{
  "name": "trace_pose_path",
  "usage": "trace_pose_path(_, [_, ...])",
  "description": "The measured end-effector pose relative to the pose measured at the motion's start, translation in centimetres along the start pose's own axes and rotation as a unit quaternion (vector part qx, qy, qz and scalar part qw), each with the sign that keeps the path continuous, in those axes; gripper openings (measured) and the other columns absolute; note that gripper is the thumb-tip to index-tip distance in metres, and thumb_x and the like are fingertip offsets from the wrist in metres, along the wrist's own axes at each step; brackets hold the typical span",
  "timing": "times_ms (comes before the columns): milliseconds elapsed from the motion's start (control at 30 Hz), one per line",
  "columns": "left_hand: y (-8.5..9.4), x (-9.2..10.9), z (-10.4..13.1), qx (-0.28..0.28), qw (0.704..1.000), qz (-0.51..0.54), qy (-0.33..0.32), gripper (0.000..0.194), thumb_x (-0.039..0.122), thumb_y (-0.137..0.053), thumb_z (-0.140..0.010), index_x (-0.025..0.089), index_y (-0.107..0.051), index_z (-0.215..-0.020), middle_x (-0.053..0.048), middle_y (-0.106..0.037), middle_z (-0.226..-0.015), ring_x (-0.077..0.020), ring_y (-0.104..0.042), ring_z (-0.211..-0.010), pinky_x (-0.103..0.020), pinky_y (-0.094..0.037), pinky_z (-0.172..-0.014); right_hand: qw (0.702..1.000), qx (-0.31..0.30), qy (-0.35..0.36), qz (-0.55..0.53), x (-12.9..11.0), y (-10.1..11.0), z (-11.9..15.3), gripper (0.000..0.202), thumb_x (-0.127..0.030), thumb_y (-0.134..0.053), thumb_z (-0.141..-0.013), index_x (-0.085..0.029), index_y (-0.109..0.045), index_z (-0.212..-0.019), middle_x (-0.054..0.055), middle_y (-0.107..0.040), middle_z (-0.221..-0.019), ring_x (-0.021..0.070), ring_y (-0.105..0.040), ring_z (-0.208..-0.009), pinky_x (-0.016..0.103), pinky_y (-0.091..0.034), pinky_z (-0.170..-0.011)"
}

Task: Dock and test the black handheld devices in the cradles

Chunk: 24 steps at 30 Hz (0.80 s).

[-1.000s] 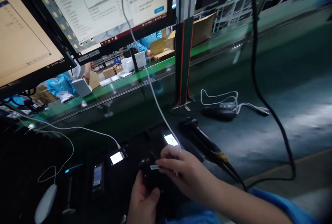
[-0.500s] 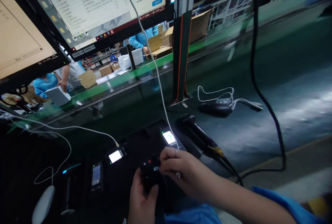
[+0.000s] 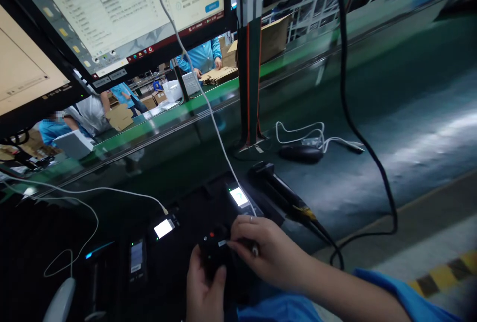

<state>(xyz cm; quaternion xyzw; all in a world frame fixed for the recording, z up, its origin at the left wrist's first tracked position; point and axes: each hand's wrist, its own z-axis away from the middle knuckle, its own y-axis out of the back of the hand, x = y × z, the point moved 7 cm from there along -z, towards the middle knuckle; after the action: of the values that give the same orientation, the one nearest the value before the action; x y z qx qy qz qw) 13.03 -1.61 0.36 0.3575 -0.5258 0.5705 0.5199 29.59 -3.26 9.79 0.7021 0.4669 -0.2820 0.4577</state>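
Note:
My left hand point(image 3: 205, 287) is wrapped round a small black device point(image 3: 215, 250) with a red dot and a pale label. At the device's right edge, my right hand point(image 3: 266, 247) is pinched, its fingertips by the label; a thin rod with a pale round end sticks out under its fingers. A white cable point(image 3: 219, 138) runs down behind the right hand. Just above that hand lies a device with a lit screen point(image 3: 238, 197). Left of my hands are another lit device point(image 3: 164, 228) with a white cable and a dimmer one point(image 3: 136, 257).
A black handheld scanner point(image 3: 279, 188) and a black mouse point(image 3: 301, 153) lie to the right. A white mouse point(image 3: 61, 299) is at lower left. Monitors point(image 3: 149, 48) hang above, beside a post point(image 3: 249, 83). A black cable point(image 3: 345, 88) hangs at right. People in blue work beyond.
The whole view has shifted slightly, moving the surroundings left. Both hands keep nearly the same hold on the device. Across the bench, a person's hands and cardboard have moved.

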Motion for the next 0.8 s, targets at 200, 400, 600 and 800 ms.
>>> trace_pose_path(200, [0.4, -1.7, -0.2, -0.017, 0.999, 0.023, 0.021, 0.066, 0.033, -0.085, -0.062, 0.022, -0.053, -0.119, -0.012, -0.061, -0.126, -0.0302, -0.051, -0.124, -0.037, -0.041, -0.105, 0.987, -0.055, -0.15, 0.022, 1.5, 0.1, -0.6, 0.013, -0.023, -0.061, -0.079, -0.016, -0.058, -0.068, 0.001, -0.057, -0.065, 0.0129, -0.051, -0.059, 0.023, -0.038, -0.052])
trace_pose_path(400, [-0.8, -1.6, -0.4, -0.065, 0.984, 0.148, 0.075, 0.061, 0.032, -0.086, -0.06, 0.023, -0.062, -0.115, -0.011, -0.066, -0.118, -0.0334, -0.053, -0.121, -0.047, -0.04, -0.105, 0.938, -0.06, -0.223, 0.259, 4.2, 4.9, -1.5, 0.006, -0.018, -0.06, -0.085, -0.016, -0.064, -0.089, 0.004, -0.066, -0.082, 0.0178, -0.061, -0.073, 0.026, -0.044, -0.063])
trace_pose_path(600, [-1.7, -0.8, -0.7, -0.08, 0.97, 0.189, 0.133, 0.048, 0.022, -0.082, -0.066, 0.025, -0.066, -0.111, -0.008, -0.067, -0.116, -0.0294, -0.056, -0.118, -0.047, -0.038, -0.107, 0.793, -0.092, -0.311, 0.515, 12.2, 11.9, -2.3, 0.025, -0.034, -0.063, -0.087, -0.009, -0.068, -0.087, 0.018, -0.067, -0.09, 0.0341, -0.062, -0.092, 0.038, -0.046, -0.074])
trace_pose_path(800, [-2.6, 0.0, -1.8, -0.092, 0.973, 0.167, 0.13, 0.06, 0.02, -0.082, -0.065, 0.025, -0.06, -0.121, -0.007, -0.063, -0.122, -0.0264, -0.052, -0.123, -0.042, -0.035, -0.11, 0.81, -0.07, -0.35, 0.464, 15.5, 12.1, -3.0, 0.033, -0.041, -0.059, -0.086, -0.01, -0.066, -0.091, 0.016, -0.067, -0.093, 0.0304, -0.064, -0.088, 0.032, -0.045, -0.065])
